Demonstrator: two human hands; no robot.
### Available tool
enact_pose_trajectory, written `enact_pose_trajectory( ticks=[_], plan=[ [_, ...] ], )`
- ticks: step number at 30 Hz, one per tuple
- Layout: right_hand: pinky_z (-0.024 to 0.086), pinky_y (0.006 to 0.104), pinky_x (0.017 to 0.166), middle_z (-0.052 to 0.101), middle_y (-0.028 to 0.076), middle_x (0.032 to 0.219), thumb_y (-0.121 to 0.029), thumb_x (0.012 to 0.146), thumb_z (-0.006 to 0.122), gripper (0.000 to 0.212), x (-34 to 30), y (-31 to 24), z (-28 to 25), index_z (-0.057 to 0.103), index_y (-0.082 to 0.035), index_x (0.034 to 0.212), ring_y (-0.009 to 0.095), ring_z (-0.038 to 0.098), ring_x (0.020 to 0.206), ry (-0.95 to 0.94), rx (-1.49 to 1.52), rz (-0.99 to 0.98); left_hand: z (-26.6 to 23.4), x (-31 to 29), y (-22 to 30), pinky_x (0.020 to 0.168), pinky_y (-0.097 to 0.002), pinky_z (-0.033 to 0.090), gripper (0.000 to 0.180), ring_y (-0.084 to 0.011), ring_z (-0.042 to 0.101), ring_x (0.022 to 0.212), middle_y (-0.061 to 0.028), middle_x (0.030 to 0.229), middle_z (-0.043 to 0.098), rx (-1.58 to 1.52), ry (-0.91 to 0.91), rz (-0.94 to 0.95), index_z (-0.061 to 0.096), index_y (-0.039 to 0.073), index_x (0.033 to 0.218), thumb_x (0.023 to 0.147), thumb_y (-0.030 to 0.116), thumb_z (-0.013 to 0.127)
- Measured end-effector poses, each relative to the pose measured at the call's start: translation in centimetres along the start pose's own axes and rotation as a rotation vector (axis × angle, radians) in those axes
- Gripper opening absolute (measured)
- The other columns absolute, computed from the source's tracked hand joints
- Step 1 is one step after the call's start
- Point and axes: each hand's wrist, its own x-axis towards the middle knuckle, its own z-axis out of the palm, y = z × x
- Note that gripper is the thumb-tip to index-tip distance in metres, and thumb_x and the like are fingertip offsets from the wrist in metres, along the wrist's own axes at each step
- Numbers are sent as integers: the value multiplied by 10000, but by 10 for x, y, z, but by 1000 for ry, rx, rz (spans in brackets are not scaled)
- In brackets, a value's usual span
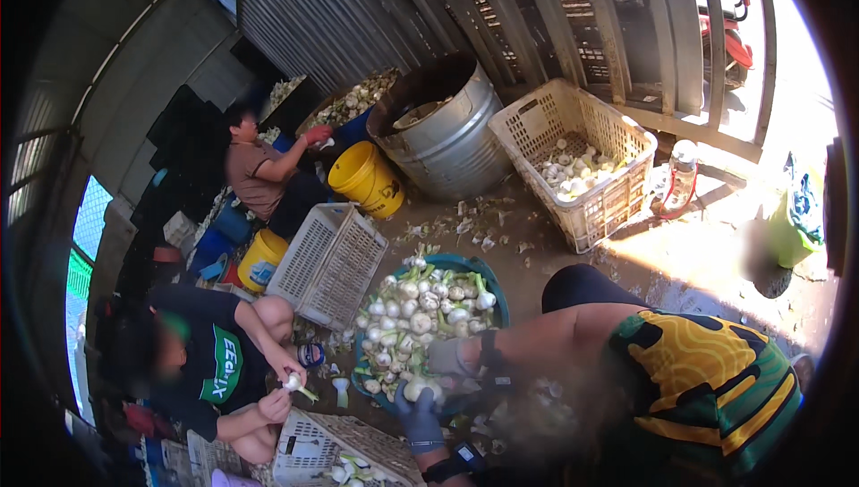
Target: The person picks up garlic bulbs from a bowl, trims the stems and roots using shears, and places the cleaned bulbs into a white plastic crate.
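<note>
A green tub [497,295] heaped with white garlic bulbs [407,308], many with green stems, stands in front of me. My left hand [419,420], in a blue-grey glove, is closed around a large garlic bulb [417,389] at the tub's near edge. My right hand [450,357], in a grey glove, reaches in from the right over the heap. Its fingers are bent down among the bulbs, and what they grip is hidden. Each of my wrists carries a dark band with a small device.
Two people sit at left; the nearer one holds a garlic bulb [293,381]. Plastic crates [327,263] [573,165] surround the tub, along with a yellow bucket [367,180] and a metal drum [452,143]. A bottle [682,178] stands beside the far crate. Peelings litter the floor.
</note>
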Motion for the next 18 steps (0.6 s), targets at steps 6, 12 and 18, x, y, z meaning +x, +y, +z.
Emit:
enact_pose_trajectory(
  ticks=[6,12,18],
  plan=[
    [479,400,631,625,165,698,-234,645,701,215,-22,1,-20,651,-34,707,353,613,700,-57,-182,108,11,25,-1,462,-243,357,510,-176,564,674,-55,866,601,-578,-103,-378,526,105,1076,876,560,414],
    [463,422,610,561,204,616,-383,671,721,407,-11,-9,2,599,5,647,371,582,650,59,75,373,6,26,-15,486,-237,366,468,-162,598,698,-43,907,616,-108,-69,-24,481,104,1162,902,490,428],
    [470,424,611,556,202,596,-310,680,696,338,-5,-38,-17,594,9,636,355,591,636,28,-3,289,-32,52,-57,528,-271,481,411,-182,617,802,-101,1009,593,-322,53,-106,423,35,1238,879,205,529]
  ],
)
